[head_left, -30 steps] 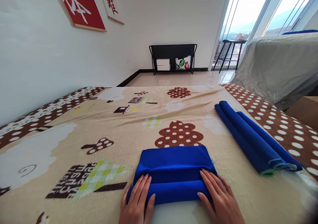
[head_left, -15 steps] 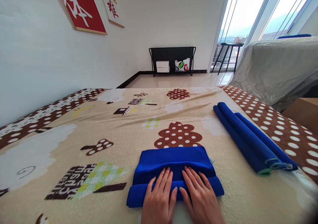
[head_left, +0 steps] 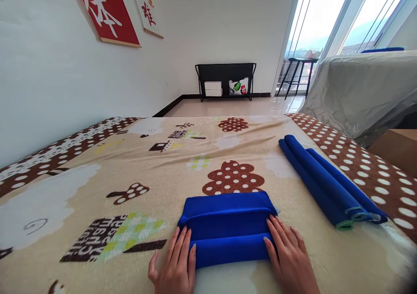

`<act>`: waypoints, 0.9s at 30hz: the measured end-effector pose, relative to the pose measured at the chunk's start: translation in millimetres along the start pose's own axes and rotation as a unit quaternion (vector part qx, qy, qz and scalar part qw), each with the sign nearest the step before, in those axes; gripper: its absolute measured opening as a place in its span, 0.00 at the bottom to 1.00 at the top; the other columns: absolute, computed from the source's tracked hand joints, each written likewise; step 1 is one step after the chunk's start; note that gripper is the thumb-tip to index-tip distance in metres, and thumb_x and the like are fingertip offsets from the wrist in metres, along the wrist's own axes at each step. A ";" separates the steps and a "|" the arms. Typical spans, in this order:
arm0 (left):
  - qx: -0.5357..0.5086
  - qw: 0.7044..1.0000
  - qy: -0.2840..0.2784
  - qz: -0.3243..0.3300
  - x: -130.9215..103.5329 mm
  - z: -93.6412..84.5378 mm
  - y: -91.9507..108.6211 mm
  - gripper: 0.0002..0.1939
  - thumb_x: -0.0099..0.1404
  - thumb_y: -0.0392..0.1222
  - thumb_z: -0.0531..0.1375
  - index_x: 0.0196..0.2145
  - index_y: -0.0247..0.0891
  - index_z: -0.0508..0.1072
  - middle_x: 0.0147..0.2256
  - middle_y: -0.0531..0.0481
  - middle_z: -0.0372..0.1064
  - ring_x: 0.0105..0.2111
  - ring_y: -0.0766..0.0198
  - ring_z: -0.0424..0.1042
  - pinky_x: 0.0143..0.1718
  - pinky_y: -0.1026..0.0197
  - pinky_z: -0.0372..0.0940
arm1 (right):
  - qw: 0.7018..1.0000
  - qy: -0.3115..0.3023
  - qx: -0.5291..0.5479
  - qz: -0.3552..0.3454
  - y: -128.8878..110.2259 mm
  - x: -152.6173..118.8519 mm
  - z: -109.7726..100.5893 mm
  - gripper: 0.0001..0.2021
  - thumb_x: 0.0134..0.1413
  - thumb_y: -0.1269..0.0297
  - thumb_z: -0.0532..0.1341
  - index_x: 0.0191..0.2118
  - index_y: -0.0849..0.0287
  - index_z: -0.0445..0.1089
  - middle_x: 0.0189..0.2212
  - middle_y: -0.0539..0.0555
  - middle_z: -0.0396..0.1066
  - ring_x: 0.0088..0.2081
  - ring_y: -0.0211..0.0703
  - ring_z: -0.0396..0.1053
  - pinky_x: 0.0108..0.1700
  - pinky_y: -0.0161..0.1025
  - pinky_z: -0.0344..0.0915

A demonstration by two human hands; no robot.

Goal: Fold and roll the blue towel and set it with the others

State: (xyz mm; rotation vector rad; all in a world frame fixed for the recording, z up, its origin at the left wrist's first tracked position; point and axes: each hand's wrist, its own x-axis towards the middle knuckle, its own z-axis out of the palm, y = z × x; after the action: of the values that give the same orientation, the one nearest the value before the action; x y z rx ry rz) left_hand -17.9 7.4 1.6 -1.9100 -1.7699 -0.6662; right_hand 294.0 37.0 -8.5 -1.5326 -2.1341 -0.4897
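Observation:
A blue cloth [head_left: 228,229], partly rolled from its near edge, lies on the patterned blanket [head_left: 163,185] right in front of me. My left hand [head_left: 176,259] rests on the cloth's left end with its fingers extended and the thumb against the rolled edge. On the opposite end lies my right hand [head_left: 288,250], fingers also stretched out, thumb touching the roll. Neither hand is closed around the cloth. To the right, rolled blue cloths [head_left: 325,181] lie side by side on the blanket, their greenish hems showing at the near ends.
Beyond the blanket, a black rack [head_left: 226,74] with white boxes stands against the wall. A dark stool [head_left: 297,74] is near the window. Plastic-covered furniture [head_left: 361,87] and a cardboard box [head_left: 395,148] stand at the right. Scrolls [head_left: 107,14] hang on the left wall.
My hands have moved apart, from the middle of the cloth outward to its left and right ends. The cloth's middle now looks flatter. The rolled cloths at the right have stayed put.

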 end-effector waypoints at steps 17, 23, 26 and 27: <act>-0.012 0.986 -0.056 0.154 36.3 2.7 56.7 0.23 0.71 0.45 0.53 0.60 0.39 0.67 0.60 0.48 0.67 0.58 0.59 0.67 0.54 0.54 0.57 | 0.997 -0.036 0.065 -0.031 -48.5 33.1 -5.4 0.22 0.67 0.55 0.53 0.61 0.59 0.66 0.59 0.53 0.68 0.59 0.46 0.66 0.60 0.45 0.55; 0.002 0.995 -0.069 0.072 18.9 3.3 9.7 0.24 0.71 0.47 0.52 0.62 0.39 0.65 0.59 0.48 0.68 0.57 0.58 0.68 0.59 0.53 0.51 | 0.998 -0.049 0.018 0.027 -5.2 16.6 -1.4 0.26 0.68 0.51 0.50 0.64 0.60 0.62 0.62 0.53 0.65 0.61 0.48 0.64 0.61 0.47 0.54; 0.013 0.998 -0.051 0.041 10.4 1.7 4.8 0.23 0.72 0.46 0.51 0.60 0.37 0.67 0.57 0.43 0.71 0.54 0.55 0.71 0.65 0.47 0.41 | 0.999 -0.045 0.008 0.029 -0.1 10.9 1.3 0.25 0.69 0.53 0.48 0.63 0.62 0.63 0.62 0.54 0.64 0.62 0.49 0.62 0.62 0.49 0.51; 0.019 0.998 -0.046 0.030 8.7 1.1 5.8 0.22 0.72 0.45 0.50 0.60 0.37 0.67 0.57 0.42 0.71 0.53 0.54 0.72 0.66 0.44 0.37 | 0.999 -0.043 0.004 0.031 -0.9 10.4 1.4 0.25 0.69 0.55 0.48 0.63 0.62 0.63 0.62 0.55 0.64 0.62 0.50 0.62 0.63 0.51 0.50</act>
State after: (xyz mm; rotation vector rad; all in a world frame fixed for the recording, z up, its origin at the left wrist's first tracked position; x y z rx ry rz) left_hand -11.5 14.4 6.2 -1.9883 -1.7598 -0.5286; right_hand 290.1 45.7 -3.8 -1.6369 -2.1417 -0.4007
